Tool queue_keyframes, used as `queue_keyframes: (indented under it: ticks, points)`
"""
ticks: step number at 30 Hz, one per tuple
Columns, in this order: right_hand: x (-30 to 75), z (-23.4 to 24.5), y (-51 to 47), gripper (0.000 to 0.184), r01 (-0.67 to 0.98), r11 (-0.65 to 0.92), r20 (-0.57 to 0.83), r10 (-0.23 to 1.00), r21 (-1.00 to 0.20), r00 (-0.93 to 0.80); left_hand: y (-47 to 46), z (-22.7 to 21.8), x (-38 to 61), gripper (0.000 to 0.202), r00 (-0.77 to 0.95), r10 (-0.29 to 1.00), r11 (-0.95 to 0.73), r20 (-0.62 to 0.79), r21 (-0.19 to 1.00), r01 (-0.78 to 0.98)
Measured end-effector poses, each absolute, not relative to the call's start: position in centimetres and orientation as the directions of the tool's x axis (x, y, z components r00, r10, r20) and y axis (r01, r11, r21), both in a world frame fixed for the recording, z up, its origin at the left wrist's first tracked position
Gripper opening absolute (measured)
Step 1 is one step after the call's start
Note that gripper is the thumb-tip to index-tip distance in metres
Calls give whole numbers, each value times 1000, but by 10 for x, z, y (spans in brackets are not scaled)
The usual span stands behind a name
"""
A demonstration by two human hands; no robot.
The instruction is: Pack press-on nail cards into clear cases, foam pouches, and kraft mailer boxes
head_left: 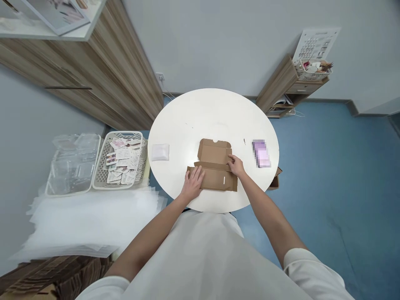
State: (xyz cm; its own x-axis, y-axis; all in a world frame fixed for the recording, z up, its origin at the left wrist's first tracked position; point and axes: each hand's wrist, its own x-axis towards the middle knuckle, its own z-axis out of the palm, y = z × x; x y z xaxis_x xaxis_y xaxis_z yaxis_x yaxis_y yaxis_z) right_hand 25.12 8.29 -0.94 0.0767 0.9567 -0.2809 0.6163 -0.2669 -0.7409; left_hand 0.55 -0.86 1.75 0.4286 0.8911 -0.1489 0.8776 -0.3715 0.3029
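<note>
An unfolded brown cardboard mailer box [215, 178] lies on the white round table [212, 108], its lid panel spread toward the far side. My left hand [193, 183] rests with fingers spread on the left end of the near panel. At the right side, by the fold between the two panels, my right hand [236, 164] pinches the edge of the cardboard. A small white slip shows on the near panel. Left of the box lies a flat white packet [160, 152]. To the right, a purple item [261, 153] is blurred out.
Beside the table at left stand a white basket of printed cards [125, 184] and another with clear plastic cases [73, 164]. Translucent sheets [84, 221] are stacked below them. A wooden cabinet [125, 62] and a low shelf [278, 83] stand beyond.
</note>
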Motion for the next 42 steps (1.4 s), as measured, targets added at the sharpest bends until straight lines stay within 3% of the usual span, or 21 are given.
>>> queue_keyframes:
  ticks: [5, 8, 13, 17, 20, 23, 26, 29, 34, 39, 42]
  points:
    - [250, -2, 77, 46, 676, -196, -288, 957, -710, -25, 14, 24, 5, 106, 435, 875, -382, -212, 250, 890]
    - [250, 3, 74, 47, 704, -137, -287, 953, -697, -99, 23, 24, 8, 115, 464, 847, -410, -261, 235, 881]
    - [246, 15, 60, 52, 826, -39, -279, 949, -563, -145, 23, 21, 12, 110, 470, 832, -418, -296, 224, 880]
    - [236, 23, 33, 85, 923, 214, -177, 944, -321, -280, 20, 19, 12, 104, 476, 840, -418, -262, 247, 874]
    - [224, 20, 10, 104, 880, 417, -197, 865, -228, -461, 18, 20, 12, 99, 480, 841, -424, -250, 245, 872]
    - [213, 12, -4, 104, 898, 408, -208, 876, -164, -435, 11, 20, 5, 101, 485, 852, -432, -197, 257, 864]
    - [207, 7, -9, 101, 920, 364, -213, 897, -146, -388, -5, 13, -14, 106, 311, 940, -258, -143, 302, 918]
    - [203, 6, -10, 101, 925, 347, -222, 900, -156, -376, -23, -1, -41, 98, -15, 979, 99, -204, 406, 909]
    - [191, 3, -13, 98, 930, 325, -242, 901, -171, -360, -29, -19, -62, 74, 44, 981, 94, -190, 662, 744]
    - [183, 4, -15, 94, 936, 298, -245, 909, -184, -338, -16, -11, -55, 36, -69, 968, 230, -241, 739, 633]
    - [179, 5, -16, 93, 933, 303, -246, 906, -192, -344, -16, -1, -48, 30, -44, 975, 205, -220, 797, 569]
